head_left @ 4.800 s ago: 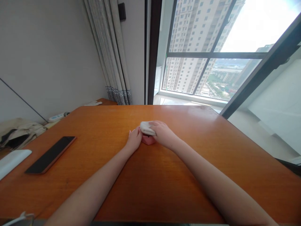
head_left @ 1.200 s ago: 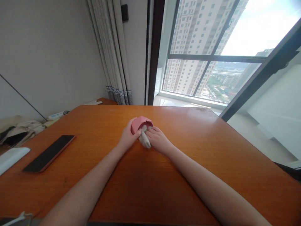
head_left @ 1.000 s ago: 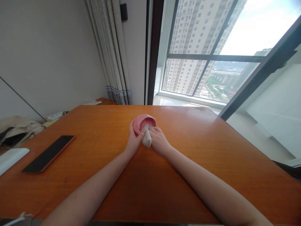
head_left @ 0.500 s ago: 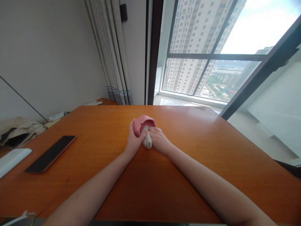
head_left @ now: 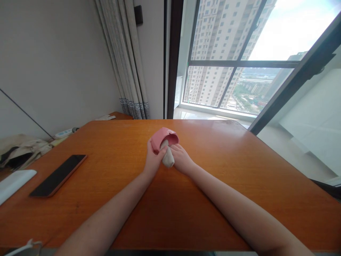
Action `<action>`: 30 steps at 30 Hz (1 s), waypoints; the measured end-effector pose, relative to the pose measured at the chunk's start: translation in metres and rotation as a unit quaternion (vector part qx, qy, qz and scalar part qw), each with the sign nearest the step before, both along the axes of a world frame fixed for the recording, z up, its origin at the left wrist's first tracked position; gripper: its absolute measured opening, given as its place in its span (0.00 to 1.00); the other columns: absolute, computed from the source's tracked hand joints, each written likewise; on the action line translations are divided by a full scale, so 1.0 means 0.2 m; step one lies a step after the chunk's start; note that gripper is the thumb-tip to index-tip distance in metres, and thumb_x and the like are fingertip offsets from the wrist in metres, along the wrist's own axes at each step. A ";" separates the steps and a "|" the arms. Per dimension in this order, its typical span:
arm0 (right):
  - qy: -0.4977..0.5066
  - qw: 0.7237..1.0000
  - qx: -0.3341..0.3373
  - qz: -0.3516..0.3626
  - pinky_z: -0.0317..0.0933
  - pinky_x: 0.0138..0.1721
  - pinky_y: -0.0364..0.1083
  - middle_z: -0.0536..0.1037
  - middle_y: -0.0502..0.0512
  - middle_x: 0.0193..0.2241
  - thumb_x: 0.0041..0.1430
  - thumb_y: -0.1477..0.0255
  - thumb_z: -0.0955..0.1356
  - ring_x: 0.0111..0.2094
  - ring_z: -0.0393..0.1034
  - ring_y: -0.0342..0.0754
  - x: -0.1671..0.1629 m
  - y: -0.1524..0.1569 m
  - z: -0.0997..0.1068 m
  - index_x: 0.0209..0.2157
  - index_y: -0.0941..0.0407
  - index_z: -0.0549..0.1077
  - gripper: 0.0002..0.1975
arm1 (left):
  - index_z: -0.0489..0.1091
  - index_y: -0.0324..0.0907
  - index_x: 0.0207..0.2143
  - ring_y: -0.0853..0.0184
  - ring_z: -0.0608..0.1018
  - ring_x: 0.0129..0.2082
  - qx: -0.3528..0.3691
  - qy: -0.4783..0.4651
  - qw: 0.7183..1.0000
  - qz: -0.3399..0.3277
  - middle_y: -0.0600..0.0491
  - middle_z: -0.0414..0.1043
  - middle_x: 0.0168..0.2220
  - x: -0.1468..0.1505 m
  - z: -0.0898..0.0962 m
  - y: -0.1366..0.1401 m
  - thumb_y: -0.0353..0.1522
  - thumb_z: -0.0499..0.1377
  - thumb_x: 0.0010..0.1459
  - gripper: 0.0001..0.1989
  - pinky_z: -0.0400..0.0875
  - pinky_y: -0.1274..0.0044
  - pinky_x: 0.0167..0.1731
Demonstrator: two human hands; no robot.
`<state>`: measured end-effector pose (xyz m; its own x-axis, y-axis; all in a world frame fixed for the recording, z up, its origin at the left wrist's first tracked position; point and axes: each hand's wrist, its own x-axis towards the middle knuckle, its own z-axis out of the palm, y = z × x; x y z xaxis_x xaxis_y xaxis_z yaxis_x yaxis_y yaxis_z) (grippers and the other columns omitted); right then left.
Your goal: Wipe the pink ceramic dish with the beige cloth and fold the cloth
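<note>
Over the middle of the table, my left hand (head_left: 153, 156) grips a pink hollow container (head_left: 160, 137) by its left side. The container is tilted, its dark opening facing toward me and to the right. A greyish-white cloth (head_left: 168, 159) hangs from the opening, with my left thumb pressing on its upper part. My right hand (head_left: 182, 158) is closed at the right of the cloth, its fingertips tucked into the opening on the cloth. Those fingertips are mostly hidden by the rim and the cloth.
A phone (head_left: 58, 176) with a dark screen lies on the wooden table (head_left: 218, 199) at left, beside a white object (head_left: 16, 181). A fabric bag (head_left: 23, 149) and a power strip (head_left: 64, 133) sit past the left edge. A white cable (head_left: 23, 247) shows at lower left.
The pink container has tipped and shifted slightly to the right and up. My right fingers have gone further into its opening. The hanging cloth has swung slightly right.
</note>
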<state>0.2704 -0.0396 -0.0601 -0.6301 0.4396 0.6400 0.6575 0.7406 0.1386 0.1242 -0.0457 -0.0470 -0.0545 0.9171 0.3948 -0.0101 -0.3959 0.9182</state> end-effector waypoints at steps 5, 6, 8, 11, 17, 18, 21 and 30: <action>-0.012 1.000 -0.018 0.009 0.58 0.42 0.48 0.74 0.56 0.34 0.62 0.75 0.62 0.37 0.63 0.49 0.00 0.01 0.02 0.36 0.57 0.72 0.07 | 0.63 0.40 0.43 0.62 0.73 0.43 -0.013 0.085 0.995 0.057 0.48 0.70 0.42 -0.03 0.01 0.04 0.38 0.59 0.51 0.18 0.67 0.69 0.46; -0.026 0.999 -0.015 0.012 0.57 0.42 0.48 0.74 0.56 0.34 0.62 0.75 0.62 0.38 0.63 0.49 0.01 0.02 0.03 0.36 0.57 0.72 0.07 | 0.63 0.39 0.42 0.61 0.73 0.43 -0.010 0.107 0.992 0.059 0.48 0.70 0.41 -0.06 0.03 0.05 0.38 0.59 0.52 0.17 0.67 0.69 0.46; -0.047 0.999 -0.005 0.016 0.57 0.42 0.48 0.74 0.56 0.34 0.62 0.76 0.62 0.38 0.63 0.48 0.02 0.03 0.04 0.37 0.58 0.72 0.07 | 0.63 0.39 0.44 0.60 0.73 0.45 0.004 0.141 0.989 0.051 0.48 0.70 0.43 -0.09 0.05 0.08 0.37 0.57 0.53 0.18 0.66 0.67 0.48; -0.044 0.999 0.008 0.015 0.57 0.39 0.46 0.73 0.55 0.30 0.62 0.76 0.62 0.35 0.63 0.47 0.02 0.03 0.03 0.34 0.58 0.71 0.07 | 0.57 0.43 0.54 0.58 0.69 0.52 0.015 0.141 0.988 0.055 0.46 0.65 0.52 -0.10 0.05 0.07 0.38 0.59 0.51 0.28 0.62 0.66 0.53; -0.019 1.000 -0.003 0.002 0.57 0.39 0.47 0.74 0.55 0.30 0.61 0.75 0.63 0.34 0.63 0.47 -0.02 0.00 -0.01 0.33 0.58 0.72 0.06 | 0.51 0.41 0.57 0.59 0.67 0.55 -0.008 0.041 0.995 0.094 0.44 0.63 0.54 -0.02 -0.02 0.01 0.37 0.60 0.50 0.34 0.60 0.67 0.56; -0.024 1.000 -0.013 0.002 0.57 0.40 0.47 0.74 0.55 0.30 0.61 0.75 0.64 0.35 0.64 0.47 -0.02 -0.01 0.00 0.33 0.58 0.72 0.06 | 0.55 0.41 0.55 0.60 0.68 0.54 -0.008 0.046 0.994 0.096 0.44 0.64 0.53 -0.02 -0.02 0.02 0.36 0.60 0.51 0.30 0.60 0.68 0.55; -0.061 0.997 -0.042 0.002 0.56 0.44 0.47 0.75 0.54 0.32 0.62 0.75 0.64 0.37 0.65 0.47 -0.01 0.00 0.04 0.34 0.58 0.71 0.05 | 0.62 0.41 0.49 0.60 0.70 0.51 0.009 0.106 0.991 0.079 0.47 0.67 0.50 -0.07 -0.01 0.07 0.32 0.58 0.50 0.23 0.61 0.67 0.54; 0.129 0.985 -0.114 0.006 0.58 0.47 0.50 0.78 0.54 0.39 0.61 0.73 0.62 0.42 0.70 0.48 0.05 -0.01 0.05 0.43 0.54 0.71 0.10 | 0.67 0.40 0.44 0.59 0.72 0.46 -0.023 0.166 0.985 0.051 0.48 0.71 0.45 -0.18 0.00 0.16 0.31 0.56 0.48 0.18 0.64 0.68 0.50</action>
<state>0.2799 -0.0419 -0.0495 -0.4647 0.5840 0.6657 0.6404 0.7408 -0.2028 0.0878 -0.0131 -0.0470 -0.0222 0.9306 0.3654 0.3305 -0.3381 0.8812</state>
